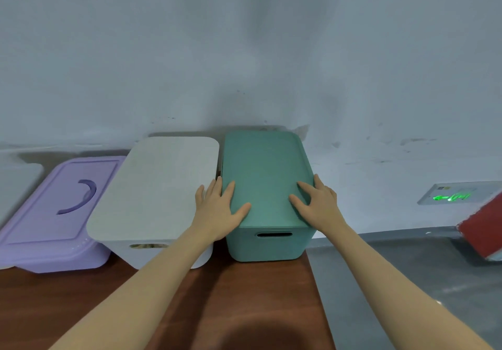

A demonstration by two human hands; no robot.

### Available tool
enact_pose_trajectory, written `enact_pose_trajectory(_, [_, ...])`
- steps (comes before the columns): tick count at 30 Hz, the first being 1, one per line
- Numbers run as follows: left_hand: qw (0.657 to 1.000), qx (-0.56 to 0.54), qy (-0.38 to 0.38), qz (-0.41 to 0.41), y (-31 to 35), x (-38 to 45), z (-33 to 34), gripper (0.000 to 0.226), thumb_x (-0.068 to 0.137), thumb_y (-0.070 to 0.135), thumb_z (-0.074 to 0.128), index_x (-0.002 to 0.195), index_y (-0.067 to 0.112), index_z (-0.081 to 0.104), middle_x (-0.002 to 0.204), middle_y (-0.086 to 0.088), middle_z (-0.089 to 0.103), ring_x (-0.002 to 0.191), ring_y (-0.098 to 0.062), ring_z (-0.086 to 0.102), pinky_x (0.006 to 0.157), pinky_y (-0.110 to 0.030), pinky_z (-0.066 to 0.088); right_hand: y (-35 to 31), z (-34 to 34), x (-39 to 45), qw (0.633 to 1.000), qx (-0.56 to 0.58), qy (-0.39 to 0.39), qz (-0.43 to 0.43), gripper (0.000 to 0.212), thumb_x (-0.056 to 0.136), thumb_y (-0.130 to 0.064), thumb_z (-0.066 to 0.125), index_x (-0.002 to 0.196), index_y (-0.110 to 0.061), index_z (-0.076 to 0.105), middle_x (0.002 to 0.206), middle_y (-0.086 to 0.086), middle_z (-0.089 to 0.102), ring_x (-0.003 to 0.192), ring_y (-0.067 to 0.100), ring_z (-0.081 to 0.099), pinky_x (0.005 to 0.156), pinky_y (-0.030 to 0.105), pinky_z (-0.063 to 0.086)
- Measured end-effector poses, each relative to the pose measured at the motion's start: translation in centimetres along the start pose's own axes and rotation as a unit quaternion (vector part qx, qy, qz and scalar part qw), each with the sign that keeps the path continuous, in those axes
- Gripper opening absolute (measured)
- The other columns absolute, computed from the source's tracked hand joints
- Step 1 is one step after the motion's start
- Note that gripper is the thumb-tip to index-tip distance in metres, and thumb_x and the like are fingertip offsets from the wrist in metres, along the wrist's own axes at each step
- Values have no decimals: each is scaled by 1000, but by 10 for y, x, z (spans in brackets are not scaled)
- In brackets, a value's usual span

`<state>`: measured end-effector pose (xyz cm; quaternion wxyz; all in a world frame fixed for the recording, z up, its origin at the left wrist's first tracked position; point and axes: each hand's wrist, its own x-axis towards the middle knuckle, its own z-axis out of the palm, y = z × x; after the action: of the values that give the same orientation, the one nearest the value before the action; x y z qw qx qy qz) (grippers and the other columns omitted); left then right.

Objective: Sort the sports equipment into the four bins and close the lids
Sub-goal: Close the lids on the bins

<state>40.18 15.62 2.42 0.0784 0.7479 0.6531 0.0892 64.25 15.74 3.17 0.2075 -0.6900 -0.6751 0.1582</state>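
While flat on lid:
Left hand (220,208): fingers spread, pressing rectangular teal plastic lid (264,178), frame centre.
Right hand (316,200): same, gripping nothing.

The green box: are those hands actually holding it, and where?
Not gripped. Both hands lie flat on the green lid, the left hand at its near left edge, the right hand at its near right edge, pressing down.

We count three lidded bins: purple bin (51,213), white bin (152,194), green bin (264,186) (a possible fourth is cut off at the left edge). Two hands: left hand (221,211), right hand (316,203). One table (244,290).
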Motion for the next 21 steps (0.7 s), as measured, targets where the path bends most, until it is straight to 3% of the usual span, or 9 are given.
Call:
enact_pose_trajectory(3, [999, -31, 18, 2, -2, -1, 1, 98, 66, 77, 8, 146, 24, 23, 156, -9, 12, 144, -17, 3, 112, -40, -8, -6, -8, -5, 999, 42, 9, -18, 53, 89, -43, 53, 133, -13, 49, 140, 16, 39, 130, 30, 32, 115, 36, 6])
enact_pose_trajectory(5, [999, -36, 25, 2, -1, -1, 1, 98, 65, 78, 8, 146, 26, 26, 156, -8, 13, 144, -16, 4, 110, -38, -9, -7, -10, -9, 998, 56, 10, -25, 47, 93, -31, 54, 135, -11, 46, 147, 16, 33, 138, 27, 23, 115, 34, -1])
enact_pose_trajectory(10, [998, -44, 47, -3, 0, 1, 1, 95, 67, 78, 9, 142, 27, 34, 153, -7, 22, 142, -19, 14, 112, -38, -2, -8, -12, -7, 995, 86, 39, -41, 44, 92, -23, 56, 133, -7, 49, 146, 17, 35, 139, 26, 25, 116, 32, -6])
enact_pose_trajectory(13, [1000, 3, 22, -17, 4, -1, -2, 86, 74, 75, 9, 145, 30, 26, 156, -8, 13, 143, -27, 6, 114, -43, 0, -5, -9, -6, 996, 67, 30, -39, 45, 92, -25, 54, 132, -6, 48, 148, 20, 31, 143, 26, 17, 116, 33, -8])
enact_pose_trajectory(17, [999, 48, 2, -21, 5, -1, -3, 66, 90, 63, 19, 148, 32, 17, 157, -8, 4, 143, -31, -6, 114, -47, -5, 1, 0, -4, 999, 35, 6, -40, 48, 87, -37, 50, 122, -4, 55, 143, 19, 38, 136, 29, 31, 117, 36, -4])
enact_pose_trajectory(21, [996, 92, 14, 15, 1, -4, 0, 83, 78, 64, -4, 148, 24, 16, 158, -5, -2, 142, -27, -16, 111, -49, -11, 3, 2, -3, 998, 41, 20, -44, 45, 84, -39, 48, 110, -4, 59, 128, 12, 49, 120, 29, 45, 117, 40, 6])
